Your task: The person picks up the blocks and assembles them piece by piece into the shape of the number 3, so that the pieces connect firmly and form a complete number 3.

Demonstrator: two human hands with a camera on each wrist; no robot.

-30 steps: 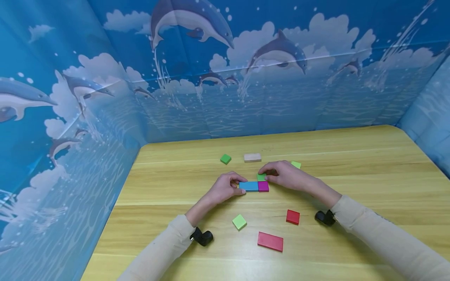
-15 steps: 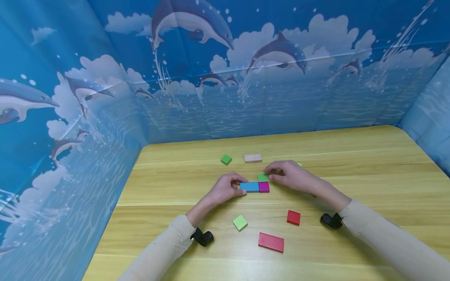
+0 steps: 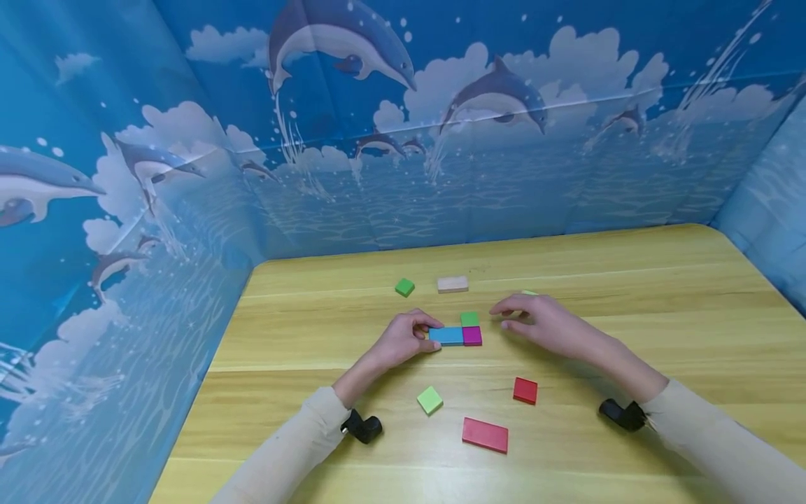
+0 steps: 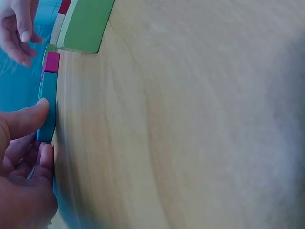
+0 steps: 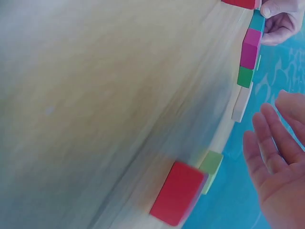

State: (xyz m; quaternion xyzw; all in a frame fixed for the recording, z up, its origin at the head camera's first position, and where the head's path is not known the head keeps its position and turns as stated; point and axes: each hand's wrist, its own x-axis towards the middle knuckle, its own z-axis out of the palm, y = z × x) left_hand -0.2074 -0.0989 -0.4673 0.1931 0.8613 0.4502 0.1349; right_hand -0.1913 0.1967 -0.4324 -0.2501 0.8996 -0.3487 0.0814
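A flat blue rectangular block [image 3: 447, 337] lies on the table with a magenta square block [image 3: 472, 336] against its right end. Behind the magenta one, touching it, sits a green square block [image 3: 469, 319]. My left hand [image 3: 401, 340] pinches the blue block's left end between thumb and fingers; the left wrist view shows the thumb [image 4: 28, 119] along its side. To the right of the green block, apart from it, my right hand [image 3: 550, 326] hovers with loosely bent fingers and nothing in them. In the right wrist view its fingers [image 5: 271, 143] are spread.
A green block [image 3: 405, 287] and a pale wooden block [image 3: 453, 284] lie farther back. Behind the right hand a light green block [image 3: 529, 292] is mostly hidden. Nearer are a light green square [image 3: 430, 400], a red square [image 3: 525, 390] and a red rectangle [image 3: 485, 435].
My right hand has let go of the green block behind the magenta one and moved away to the right. My left hand keeps its place on the blue block.
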